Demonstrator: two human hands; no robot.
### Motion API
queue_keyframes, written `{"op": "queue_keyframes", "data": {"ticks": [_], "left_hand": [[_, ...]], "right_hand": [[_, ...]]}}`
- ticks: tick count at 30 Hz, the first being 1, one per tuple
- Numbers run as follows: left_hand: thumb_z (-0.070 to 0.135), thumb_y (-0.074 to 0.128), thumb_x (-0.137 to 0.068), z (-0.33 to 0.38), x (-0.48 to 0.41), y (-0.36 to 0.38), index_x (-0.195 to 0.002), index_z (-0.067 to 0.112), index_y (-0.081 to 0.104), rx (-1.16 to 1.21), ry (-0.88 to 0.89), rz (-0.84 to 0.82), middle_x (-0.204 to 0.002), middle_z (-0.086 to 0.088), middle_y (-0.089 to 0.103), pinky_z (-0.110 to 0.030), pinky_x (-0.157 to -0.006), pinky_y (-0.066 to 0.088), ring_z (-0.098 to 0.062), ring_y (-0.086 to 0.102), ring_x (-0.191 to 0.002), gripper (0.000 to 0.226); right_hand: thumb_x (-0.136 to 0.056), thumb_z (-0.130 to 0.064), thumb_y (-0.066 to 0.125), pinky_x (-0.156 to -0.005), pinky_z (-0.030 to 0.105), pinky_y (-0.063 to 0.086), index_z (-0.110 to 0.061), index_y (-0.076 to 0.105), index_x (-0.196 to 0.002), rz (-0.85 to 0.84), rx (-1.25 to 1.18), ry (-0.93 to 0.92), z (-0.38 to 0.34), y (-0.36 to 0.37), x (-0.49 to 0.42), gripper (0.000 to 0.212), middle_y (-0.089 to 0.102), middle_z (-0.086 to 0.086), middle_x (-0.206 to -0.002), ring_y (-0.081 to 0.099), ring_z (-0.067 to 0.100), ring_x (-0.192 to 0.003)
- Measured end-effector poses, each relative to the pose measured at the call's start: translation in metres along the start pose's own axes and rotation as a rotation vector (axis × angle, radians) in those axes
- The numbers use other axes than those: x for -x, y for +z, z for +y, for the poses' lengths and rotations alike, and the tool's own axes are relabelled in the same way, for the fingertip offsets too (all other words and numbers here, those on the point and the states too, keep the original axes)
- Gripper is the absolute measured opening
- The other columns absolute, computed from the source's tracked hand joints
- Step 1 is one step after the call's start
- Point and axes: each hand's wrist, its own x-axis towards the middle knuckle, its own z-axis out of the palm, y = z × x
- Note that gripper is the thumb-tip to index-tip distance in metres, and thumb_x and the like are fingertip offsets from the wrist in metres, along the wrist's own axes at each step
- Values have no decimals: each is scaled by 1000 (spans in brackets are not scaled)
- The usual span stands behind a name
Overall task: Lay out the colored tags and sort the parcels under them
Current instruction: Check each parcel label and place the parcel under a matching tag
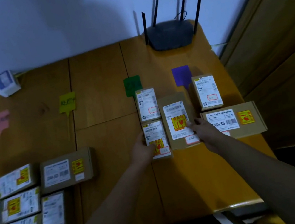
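Starting at the far left of my feed, the pink tag (0, 120) lies flat on the tabletop (111, 157) with nothing below it. The unsorted parcels (21, 205) sit packed together at the near-left corner, I'd guess so the lanes stay free. The yellow tag (67, 102) comes next in the row, its stem pointing toward me, and its lane is bare too.

The green tag (132, 85) heads a column. One small parcel (147, 104) sits just under it, label up. A second small parcel (156, 140) is directly below that, the two almost touching end to end. The left hand (142, 150) grips this second parcel by its left edge, thumb on the label. I judge that it is squaring the parcel into line.

A taller parcel (179, 122) stands between the green and purple lanes, close against the green column. The right hand (205, 131) has its fingertips on that parcel's right side. The blur keeps me from telling whether they curl round the edge or merely press. I take it this parcel is being placed, though I can't say for which lane.

Under the purple tag (181, 75) sit an upright parcel (207, 91) and, below it, a wide parcel (233, 120) turned sideways. It probably lies that way because it is too long to stand in the column. Roughly half the parcels look unsorted.
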Motion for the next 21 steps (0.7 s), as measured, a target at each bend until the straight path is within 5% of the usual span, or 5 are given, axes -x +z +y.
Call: {"op": "queue_keyframes", "data": {"ticks": [6, 9, 12, 17, 21], "left_hand": [[2, 66, -94, 1, 6, -6, -141, 30, 56, 44, 35, -19, -126, 5, 70, -11, -67, 51, -18, 71, -112, 56], [12, 72, -95, 3, 13, -25, -158, 18, 39, 57, 13, 15, -132, -7, 66, -1, -54, 44, -12, 65, -98, 71], [15, 74, -95, 2, 25, -69, -153, 17, 48, 92, 54, 102, -132, -12, 64, -9, -59, 45, -17, 64, -98, 64], [20, 72, -96, -33, 54, -187, -136, 26, 64, 63, 110, 169, -108, 7, 68, -26, -73, 53, -9, 65, -88, 41], [22, 69, -96, -100, 79, -274, -132, 20, 66, -119, 29, 240, -104, 1, 71, -30, -72, 52, -15, 66, -87, 36]], "right_hand": [[-106, -31, 59, -109, 56, 49, -21, 44, -158, 161, 479, -182, -6, 14, 10, 55, 59, 13, -151, 57, 39, -133], [-100, -14, 66, -107, 42, 46, -19, 46, -156, 293, 537, -415, -20, 33, 29, 60, 59, 14, -149, 56, 35, -134], [-95, -6, 70, -108, 32, 38, -8, 47, -153, 410, 555, -687, -38, 68, 53, 62, 53, 21, -151, 47, 29, -138], [-94, -16, 75, -114, 46, 46, -20, 43, -157, 87, 574, -727, -52, 184, 83, 71, 57, 10, -151, 54, 24, -140], [-92, -34, 79, -100, 40, 49, -27, 36, -160, -97, 711, -574, -21, 291, 87, 81, 54, 7, -154, 56, 27, -136]]}}
